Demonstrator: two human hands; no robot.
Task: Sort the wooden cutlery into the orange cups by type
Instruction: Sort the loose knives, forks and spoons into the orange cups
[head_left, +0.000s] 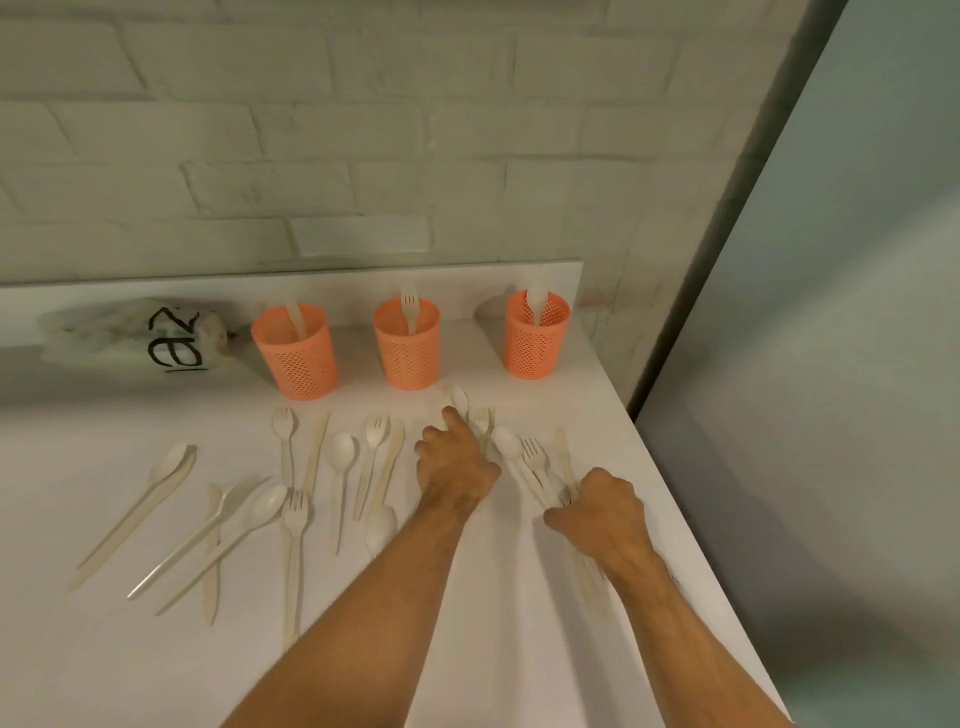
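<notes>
Three orange perforated cups stand in a row at the back: the left cup holds a knife, the middle cup a fork, the right cup a spoon. Several pale wooden spoons, forks and knives lie spread across the white table. My left hand reaches forward, its index finger touching the handle of a spoon lying just in front of the middle cup. My right hand is curled over a cluster at the right: a spoon, a fork and a knife. Their handles run under its fingers.
A crumpled white bag with black letters lies at the back left beside the left cup. A white brick wall rises behind the table. The table's right edge runs close beside my right hand, with floor beyond it.
</notes>
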